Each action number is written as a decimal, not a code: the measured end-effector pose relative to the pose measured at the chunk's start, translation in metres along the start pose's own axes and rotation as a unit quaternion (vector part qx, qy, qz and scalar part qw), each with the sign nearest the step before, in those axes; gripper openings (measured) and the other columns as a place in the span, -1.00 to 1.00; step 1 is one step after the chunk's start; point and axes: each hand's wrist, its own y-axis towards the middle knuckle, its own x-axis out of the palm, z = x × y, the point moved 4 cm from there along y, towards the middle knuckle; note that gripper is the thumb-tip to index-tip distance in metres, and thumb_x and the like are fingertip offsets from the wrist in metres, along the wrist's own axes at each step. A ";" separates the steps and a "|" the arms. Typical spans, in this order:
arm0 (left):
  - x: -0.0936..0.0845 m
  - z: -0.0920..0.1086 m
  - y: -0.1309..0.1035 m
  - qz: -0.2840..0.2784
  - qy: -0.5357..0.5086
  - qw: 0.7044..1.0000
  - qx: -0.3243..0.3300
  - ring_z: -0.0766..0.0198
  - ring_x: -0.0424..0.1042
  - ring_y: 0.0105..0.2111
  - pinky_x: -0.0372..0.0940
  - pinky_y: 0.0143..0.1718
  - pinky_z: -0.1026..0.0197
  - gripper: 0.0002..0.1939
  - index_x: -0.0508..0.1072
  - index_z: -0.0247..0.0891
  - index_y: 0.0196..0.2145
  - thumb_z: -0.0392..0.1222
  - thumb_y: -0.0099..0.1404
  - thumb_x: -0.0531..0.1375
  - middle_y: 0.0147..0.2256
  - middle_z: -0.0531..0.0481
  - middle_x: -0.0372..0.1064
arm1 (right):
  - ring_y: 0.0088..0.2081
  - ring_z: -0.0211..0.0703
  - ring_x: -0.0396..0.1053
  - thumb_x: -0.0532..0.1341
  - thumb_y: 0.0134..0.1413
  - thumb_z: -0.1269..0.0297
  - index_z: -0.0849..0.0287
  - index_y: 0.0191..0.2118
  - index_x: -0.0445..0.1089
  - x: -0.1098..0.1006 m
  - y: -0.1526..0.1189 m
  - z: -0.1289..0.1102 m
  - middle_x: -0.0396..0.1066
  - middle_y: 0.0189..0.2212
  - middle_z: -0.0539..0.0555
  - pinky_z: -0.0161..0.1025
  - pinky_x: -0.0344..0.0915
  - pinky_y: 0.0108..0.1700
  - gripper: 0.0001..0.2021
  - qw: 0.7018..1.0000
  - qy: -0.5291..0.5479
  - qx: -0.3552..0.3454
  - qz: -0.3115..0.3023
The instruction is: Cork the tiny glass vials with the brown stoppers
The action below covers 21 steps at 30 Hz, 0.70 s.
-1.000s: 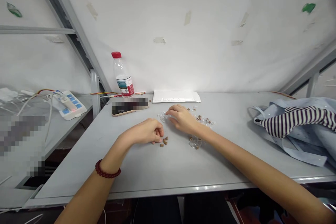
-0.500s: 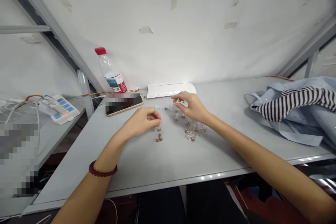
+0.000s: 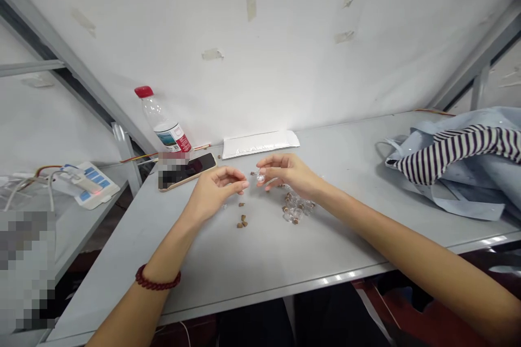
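Note:
My right hand (image 3: 288, 174) pinches a small clear round plastic piece (image 3: 261, 178) between its thumb and fingers, a little above the table. Close by on the left, my left hand (image 3: 220, 190) has its thumb and fingertips pressed together; whatever may lie between them is too small to make out. Below the left fingertips lie several brown pellet-like lumps (image 3: 243, 221) on the grey tabletop (image 3: 228, 265). Under and in front of my right hand is a loose heap of clear plastic pieces (image 3: 299, 209) with brown bits in or among them.
A flat white packet (image 3: 260, 144) lies by the wall. At the back left are a phone (image 3: 191, 171) and a red-capped bottle (image 3: 163, 122). A power strip (image 3: 91, 184) with cables sits further left. Light blue cloth with a striped strap (image 3: 459, 157) covers the right side.
My right hand has come down and closer to my left, and a clear plastic piece now shows in its fingers. My left hand stays pinched. The whole view has shifted slightly.

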 end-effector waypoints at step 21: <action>0.005 -0.004 0.000 0.021 -0.080 0.996 0.028 0.19 0.49 -0.34 0.39 -0.19 0.12 -0.77 0.54 -0.29 -0.46 -0.13 -0.07 0.42 -0.38 -0.04 0.54 | -0.46 -0.32 0.44 0.36 -0.07 0.34 0.21 -0.33 0.50 0.015 -0.001 0.012 0.50 -0.47 0.01 -0.24 0.39 -0.20 -0.87 0.999 0.017 0.025 -0.042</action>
